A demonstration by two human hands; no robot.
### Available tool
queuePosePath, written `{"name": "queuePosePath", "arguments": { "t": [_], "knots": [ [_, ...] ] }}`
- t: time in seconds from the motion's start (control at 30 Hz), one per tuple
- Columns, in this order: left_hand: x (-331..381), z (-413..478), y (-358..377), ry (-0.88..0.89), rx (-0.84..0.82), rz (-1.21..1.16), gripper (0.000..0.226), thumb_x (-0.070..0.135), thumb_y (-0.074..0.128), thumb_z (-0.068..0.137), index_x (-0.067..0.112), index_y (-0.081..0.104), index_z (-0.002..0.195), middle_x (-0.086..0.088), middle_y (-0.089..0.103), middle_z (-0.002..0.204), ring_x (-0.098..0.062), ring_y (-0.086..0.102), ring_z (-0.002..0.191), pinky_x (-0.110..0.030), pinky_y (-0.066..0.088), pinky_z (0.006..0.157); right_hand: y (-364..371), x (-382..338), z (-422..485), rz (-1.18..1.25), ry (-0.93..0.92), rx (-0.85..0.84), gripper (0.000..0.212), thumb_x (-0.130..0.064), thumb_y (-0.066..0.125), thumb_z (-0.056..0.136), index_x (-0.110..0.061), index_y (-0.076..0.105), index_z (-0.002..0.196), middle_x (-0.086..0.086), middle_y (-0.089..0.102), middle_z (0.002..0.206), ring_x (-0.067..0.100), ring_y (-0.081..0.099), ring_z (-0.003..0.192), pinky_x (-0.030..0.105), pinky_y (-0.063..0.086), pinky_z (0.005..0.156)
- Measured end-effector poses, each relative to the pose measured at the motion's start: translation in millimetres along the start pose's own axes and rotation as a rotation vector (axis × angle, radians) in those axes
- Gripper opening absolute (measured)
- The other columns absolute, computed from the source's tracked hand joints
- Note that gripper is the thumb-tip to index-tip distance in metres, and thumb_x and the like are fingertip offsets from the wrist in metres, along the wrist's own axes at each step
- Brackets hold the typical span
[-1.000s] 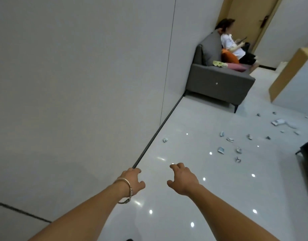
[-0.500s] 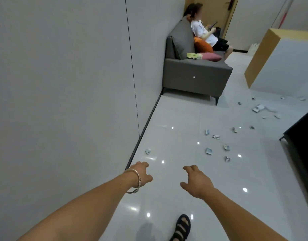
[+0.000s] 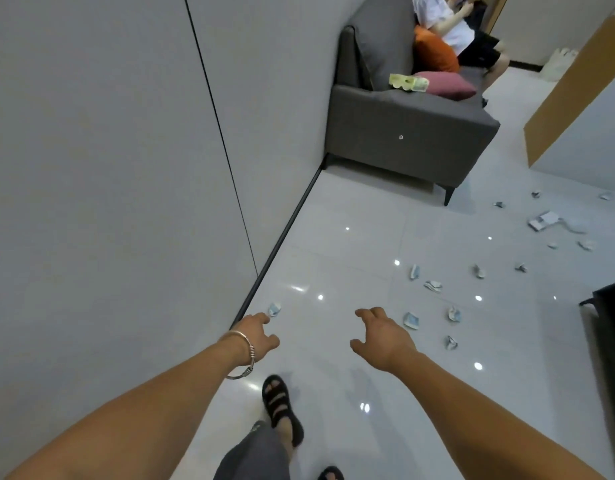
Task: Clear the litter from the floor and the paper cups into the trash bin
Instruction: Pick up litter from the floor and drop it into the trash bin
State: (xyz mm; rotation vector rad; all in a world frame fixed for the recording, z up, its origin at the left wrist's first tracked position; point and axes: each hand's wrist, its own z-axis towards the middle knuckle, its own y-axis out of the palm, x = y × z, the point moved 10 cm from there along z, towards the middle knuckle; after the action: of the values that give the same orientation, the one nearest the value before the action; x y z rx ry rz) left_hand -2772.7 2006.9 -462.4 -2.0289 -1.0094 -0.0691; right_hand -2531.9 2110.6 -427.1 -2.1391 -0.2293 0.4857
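Observation:
Several crumpled bluish paper scraps lie on the glossy white floor [image 3: 334, 237]. One scrap [image 3: 274, 309] sits near the wall's black skirting, just past the fingertips of my left hand [image 3: 259, 336], which wears a silver bangle and holds nothing, fingers loosely apart. My right hand [image 3: 380, 336] is stretched forward, empty, fingers spread; another scrap [image 3: 411, 321] lies just to its right. More scraps [image 3: 432, 285] spread toward the right, with a larger flattened piece [image 3: 543, 220] farther off. No trash bin or paper cup is visible.
A grey sofa [image 3: 403, 133] stands against the wall ahead, a person seated on it with orange and pink cushions. A wood-edged white cabinet [image 3: 576, 98] is at right, dark furniture [image 3: 607, 323] at the right edge. My sandalled foot [image 3: 280, 407] steps forward.
I have walked forward: the sofa and the scraps are nearer and lower in view. Both hands stay outstretched and empty. My foot has stepped farther into view.

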Motion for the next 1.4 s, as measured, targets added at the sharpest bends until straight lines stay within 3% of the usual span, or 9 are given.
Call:
{"name": "queuePosePath", "arguments": {
  "t": [0.23,0.4,0.67,0.87,1.07,1.2,1.27,1.4],
  "knots": [
    [-9,158,-2,-0.096,-0.087,-0.118,0.061,0.038,0.059,0.085,0.017,0.041,0.139,-0.007,0.046,0.139,-0.022,0.049,0.123,-0.029,0.039,0.1,6,-14,163,-0.011,-0.043,-0.115,0.065,-0.042,0.055,0.092,-0.026,0.029,0.149,-0.001,0.033,0.148,0.02,0.054,0.115,0.031,0.047,0.09],
    [-47,262,23,-0.243,-0.15,-0.18,0.057,0.037,0.058,0.086,0.016,0.043,0.137,-0.005,0.047,0.137,-0.021,0.049,0.121,-0.028,0.039,0.1,57,-15,297,0.001,-0.067,-0.25,0.066,-0.042,0.054,0.092,-0.025,0.027,0.15,0.0,0.032,0.149,0.022,0.053,0.118,0.033,0.048,0.091],
    [-128,443,109,-0.379,-0.132,-0.183,0.052,0.034,0.063,0.084,0.017,0.05,0.131,-0.005,0.053,0.129,-0.02,0.052,0.113,-0.027,0.037,0.094,231,-18,504,-0.032,-0.195,-0.399,0.068,-0.035,0.056,0.094,-0.02,0.024,0.151,0.007,0.034,0.146,0.029,0.048,0.122,0.039,0.047,0.093],
    [-169,575,195,-0.356,-0.009,-0.236,0.052,0.035,0.063,0.083,0.021,0.048,0.13,0.0,0.053,0.129,-0.02,0.055,0.111,-0.029,0.041,0.087,393,-25,610,-0.043,-0.298,-0.406,0.074,-0.025,0.065,0.088,-0.023,0.023,0.149,0.004,0.029,0.148,0.027,0.05,0.117,0.036,0.05,0.087],
    [-245,623,260,-0.461,-0.009,-0.217,0.053,0.035,0.063,0.083,0.02,0.047,0.132,-0.003,0.053,0.131,-0.022,0.055,0.112,-0.032,0.043,0.091,494,-55,684,-0.155,-0.489,-0.332,0.087,-0.021,0.075,0.08,-0.022,0.022,0.15,0.007,0.021,0.154,0.032,0.051,0.115,0.04,0.051,0.086],
    [-280,621,273,-0.5,-0.011,-0.226,0.051,0.035,0.063,0.084,0.018,0.05,0.13,-0.004,0.053,0.132,-0.022,0.055,0.113,-0.026,0.038,0.091,519,-77,705,-0.213,-0.612,-0.272,0.069,-0.023,0.077,0.079,-0.018,0.042,0.138,0.009,0.036,0.135,0.027,0.053,0.098,0.036,0.048,0.071],
    [-283,617,270,-0.504,-0.009,-0.238,0.051,0.036,0.062,0.085,0.017,0.049,0.131,-0.005,0.054,0.131,-0.022,0.055,0.113,-0.025,0.038,0.09,521,-72,703,-0.172,-0.567,-0.291,0.056,-0.023,0.074,0.08,-0.016,0.046,0.129,0.009,0.039,0.126,0.026,0.053,0.096,0.035,0.042,0.067],
    [-252,612,256,-0.503,0.017,-0.355,0.053,0.041,0.058,0.088,0.017,0.045,0.133,-0.001,0.055,0.123,-0.015,0.052,0.101,-0.025,0.036,0.083,490,-36,673,0.002,-0.443,-0.286,0.05,-0.029,0.072,0.078,-0.018,0.051,0.122,0.005,0.043,0.116,0.023,0.056,0.089,0.032,0.046,0.064]
  ]
}}
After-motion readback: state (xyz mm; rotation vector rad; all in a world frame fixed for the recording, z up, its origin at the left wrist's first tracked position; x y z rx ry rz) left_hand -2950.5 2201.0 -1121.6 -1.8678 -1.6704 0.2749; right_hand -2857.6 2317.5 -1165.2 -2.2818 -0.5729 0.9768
